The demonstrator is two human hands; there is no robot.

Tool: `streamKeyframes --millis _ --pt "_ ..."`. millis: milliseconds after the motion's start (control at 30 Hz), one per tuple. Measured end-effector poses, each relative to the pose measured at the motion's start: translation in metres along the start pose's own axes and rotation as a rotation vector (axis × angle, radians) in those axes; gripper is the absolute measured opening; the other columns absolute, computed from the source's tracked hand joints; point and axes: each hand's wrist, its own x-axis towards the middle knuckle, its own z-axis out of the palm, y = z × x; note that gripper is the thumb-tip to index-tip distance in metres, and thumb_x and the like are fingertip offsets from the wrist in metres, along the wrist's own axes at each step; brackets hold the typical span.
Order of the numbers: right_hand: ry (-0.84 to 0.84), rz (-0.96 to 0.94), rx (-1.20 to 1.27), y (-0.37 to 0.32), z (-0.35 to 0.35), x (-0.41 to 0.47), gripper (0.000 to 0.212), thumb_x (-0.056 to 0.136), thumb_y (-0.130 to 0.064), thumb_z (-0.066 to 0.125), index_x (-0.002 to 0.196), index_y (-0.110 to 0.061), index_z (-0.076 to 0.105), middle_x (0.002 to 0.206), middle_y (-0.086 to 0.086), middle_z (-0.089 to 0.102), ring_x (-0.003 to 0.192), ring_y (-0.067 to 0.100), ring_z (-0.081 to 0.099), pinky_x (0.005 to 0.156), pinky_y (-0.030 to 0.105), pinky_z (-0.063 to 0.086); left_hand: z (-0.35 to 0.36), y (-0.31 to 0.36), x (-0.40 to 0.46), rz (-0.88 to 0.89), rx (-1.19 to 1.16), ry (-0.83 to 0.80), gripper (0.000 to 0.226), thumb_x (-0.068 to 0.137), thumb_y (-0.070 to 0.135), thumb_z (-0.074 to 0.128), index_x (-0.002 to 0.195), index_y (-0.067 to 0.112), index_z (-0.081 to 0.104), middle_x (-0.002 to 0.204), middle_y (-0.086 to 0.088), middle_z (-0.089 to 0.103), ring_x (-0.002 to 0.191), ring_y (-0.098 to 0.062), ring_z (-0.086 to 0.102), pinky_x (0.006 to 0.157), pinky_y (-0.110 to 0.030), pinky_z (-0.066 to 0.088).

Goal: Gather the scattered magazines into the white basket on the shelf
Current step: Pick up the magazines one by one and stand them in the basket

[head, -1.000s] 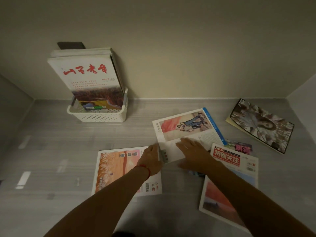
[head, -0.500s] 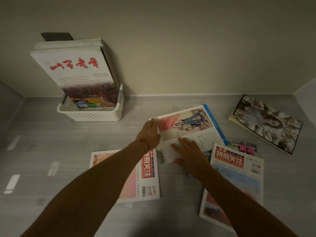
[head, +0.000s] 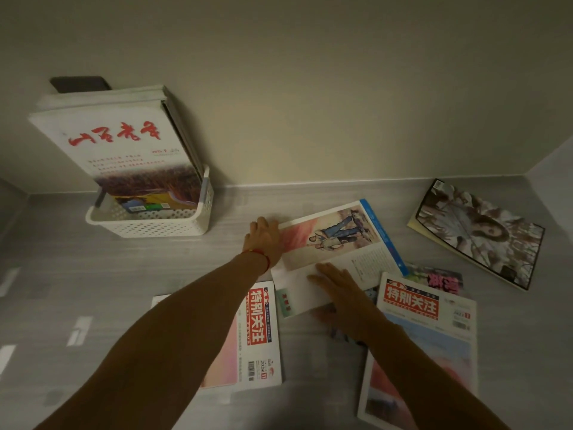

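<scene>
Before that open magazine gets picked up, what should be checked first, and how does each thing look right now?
1. Left hand on the open magazine, at its far left edge: ok.
2. Right hand on its near page: ok, lying flat.
3. Magazine closed for carrying: not ok, it lies open.
4. Firm grip under an edge: cannot tell.
5. Room in the white basket: ok, front part looks free.
6. Path to the basket clear: ok.
</scene>
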Motion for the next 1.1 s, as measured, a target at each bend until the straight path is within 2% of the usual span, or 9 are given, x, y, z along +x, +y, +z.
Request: streamKeyframes --millis 167,367,433,500,567,633,800,900,1100 --pt "0.055 -0.036 0.039 0.01 -0.002 -0.007 0.072 0.076 -0.031 0.078 0.138 -0.014 0.047 0.152 0.008 0.036 0.138 0.027 0.033 0.114 0.056 0.031 -0.022 -0.011 0.006 -0.106 -0.107 -0.159 0.045 0.095 0.036 0.06 0.132 0.012 0.051 0.129 -0.018 0.055 0.119 -0.035 0.053 0.1 -0.043 0.05" --pt "-0.021 -0.01 -0.092 0.014 -0.003 -0.013 0.111 0.075 -0.053 0.072 0.156 -0.026 0.001 0.164 -0.005 -0.003 0.151 0.02 -0.007 0.122 0.052 0.001 -0.069 0.001 -0.014 -0.081 -0.866 -0.313 0.016 0.096 0.009 0.059 0.112 0.006 0.061 0.098 -0.016 0.069 0.084 -0.029 0.071 0.084 -0.052 0.06" --pt "0.094 0.02 -0.006 0.007 -0.009 -0.017 0.094 0.084 -0.043 0.062 0.155 -0.03 0.002 0.164 -0.004 0.0 0.152 0.021 -0.004 0.121 0.057 0.011 -0.09 0.002 -0.022 -0.095 -1.122 -0.317 0.032 0.094 0.001 0.059 0.123 0.015 0.059 0.094 -0.012 0.068 0.077 -0.024 0.07 0.082 -0.049 0.061" --pt "0.301 0.047 0.194 -0.005 -0.022 -0.015 0.066 0.093 -0.026 0.055 0.153 -0.027 0.026 0.159 0.006 0.029 0.147 0.028 0.027 0.113 0.056 0.034 -0.116 0.001 -0.035 -0.118 -1.31 -0.356 0.044 0.092 -0.005 0.057 0.131 0.016 0.058 0.094 -0.012 0.073 0.078 -0.023 0.074 0.072 -0.039 0.064" --pt "0.503 0.186 0.5 -0.019 -0.048 -0.005 0.04 0.096 -0.022 0.057 0.135 -0.031 0.056 0.129 -0.005 0.063 0.115 0.014 0.062 0.091 0.037 0.056 -0.141 -0.005 -0.047 -0.15 -1.405 -0.386 0.036 0.094 0.005 0.054 0.129 0.002 0.06 0.098 -0.019 0.077 0.089 -0.029 0.076 0.075 -0.036 0.064" --pt "0.638 0.296 0.668 -0.035 -0.084 0.01 0.017 0.094 -0.032 0.062 0.109 -0.032 0.069 0.092 -0.018 0.071 0.082 -0.004 0.068 0.067 0.015 0.055 -0.164 -0.017 -0.059 -0.15 -1.488 -0.393 0.043 0.094 0.024 0.047 0.123 -0.004 0.063 0.109 -0.026 0.073 0.101 -0.036 0.073 0.08 -0.039 0.063" --pt "0.578 0.257 0.779 -0.074 -0.148 0.038 0.005 0.091 -0.039 0.064 0.095 -0.037 0.065 0.083 -0.021 0.072 0.077 -0.001 0.07 0.054 0.012 0.052 -0.196 -0.056 -0.098 0.107 -1.156 -0.069 0.026 0.098 0.037 0.056 0.097 0.015 0.069 0.1 -0.013 0.074 0.088 -0.029 0.07 0.073 -0.04 0.062" --pt "0.485 0.232 0.833 -0.105 -0.152 0.052 0.007 0.092 -0.038 0.063 0.097 -0.035 0.066 0.089 -0.019 0.075 0.077 0.0 0.072 0.052 0.011 0.052 -0.187 -0.081 -0.113 0.121 -0.824 0.1 0.021 0.098 0.026 0.06 0.114 0.014 0.061 0.11 -0.009 0.071 0.093 -0.028 0.072 0.073 -0.045 0.064" --pt "0.338 0.179 0.686 -0.182 -0.132 0.097 0.016 0.095 -0.039 0.058 0.11 -0.033 0.064 0.105 -0.01 0.074 0.092 0.011 0.072 0.074 0.031 0.061 -0.178 -0.16 -0.138 -0.025 -0.994 0.28 0.031 0.099 0.017 0.057 0.129 0.011 0.061 0.127 -0.007 0.067 0.114 -0.029 0.066 0.08 -0.047 0.063"
